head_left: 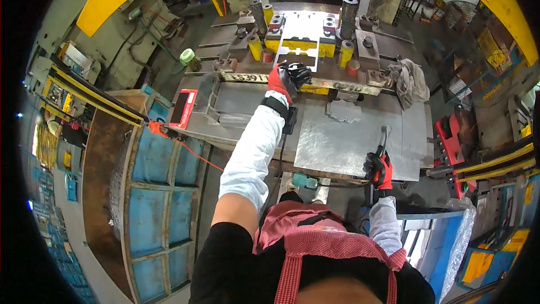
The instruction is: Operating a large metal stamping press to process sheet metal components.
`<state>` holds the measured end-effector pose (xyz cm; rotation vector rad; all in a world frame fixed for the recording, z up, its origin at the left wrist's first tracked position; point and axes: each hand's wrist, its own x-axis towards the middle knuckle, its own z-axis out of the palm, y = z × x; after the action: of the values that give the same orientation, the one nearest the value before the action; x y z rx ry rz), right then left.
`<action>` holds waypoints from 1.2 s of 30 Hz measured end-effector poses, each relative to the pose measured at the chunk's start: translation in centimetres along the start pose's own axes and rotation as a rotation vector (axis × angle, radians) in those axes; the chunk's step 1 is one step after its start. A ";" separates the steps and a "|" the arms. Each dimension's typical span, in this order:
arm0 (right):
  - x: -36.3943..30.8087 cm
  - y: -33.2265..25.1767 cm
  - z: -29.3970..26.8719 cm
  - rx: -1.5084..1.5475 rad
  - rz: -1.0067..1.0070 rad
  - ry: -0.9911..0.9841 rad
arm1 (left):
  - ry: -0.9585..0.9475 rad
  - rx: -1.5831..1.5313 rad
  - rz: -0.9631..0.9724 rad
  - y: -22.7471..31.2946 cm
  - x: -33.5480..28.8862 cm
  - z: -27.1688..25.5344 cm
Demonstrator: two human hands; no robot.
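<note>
A metal tool point(385, 138) is gripped in the right hand point(379, 170). The left hand point(289, 80) is seen beside a metal sheet point(306, 26); its grip cannot be told

left hand point(289, 80) far, right hand point(379, 170) near, at a steel bench point(197, 129).
the left hand, in a red and black glove, is at the near end of a bright cut-out sheet point(305, 24) between yellow posts point(346, 54); its grip is unclear. nearer and to the right, the right hand holds a metal tool point(385, 137) over a flat steel plate point(334, 146). a grey rag point(409, 83) drapes at the right, and a red-bordered dark panel point(182, 108) lies on the left.
</note>
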<state>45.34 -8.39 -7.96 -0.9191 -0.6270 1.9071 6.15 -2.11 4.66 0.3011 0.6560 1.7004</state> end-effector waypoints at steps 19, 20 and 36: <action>0.4 0.4 -1.1 0.047 0.055 -0.044 | 0.051 -0.026 -0.009 -0.2 0.9 -0.9; 0.5 0.3 -1.2 0.048 0.064 -0.045 | 0.076 -0.018 -0.009 -0.4 0.8 -0.3; 0.0 0.3 -0.2 0.033 0.018 -0.068 | 0.025 0.031 0.007 0.2 -0.2 0.2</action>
<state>45.40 -8.50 -8.28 -0.8452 -0.6271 1.9660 6.15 -2.30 4.99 0.3055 0.7008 1.7043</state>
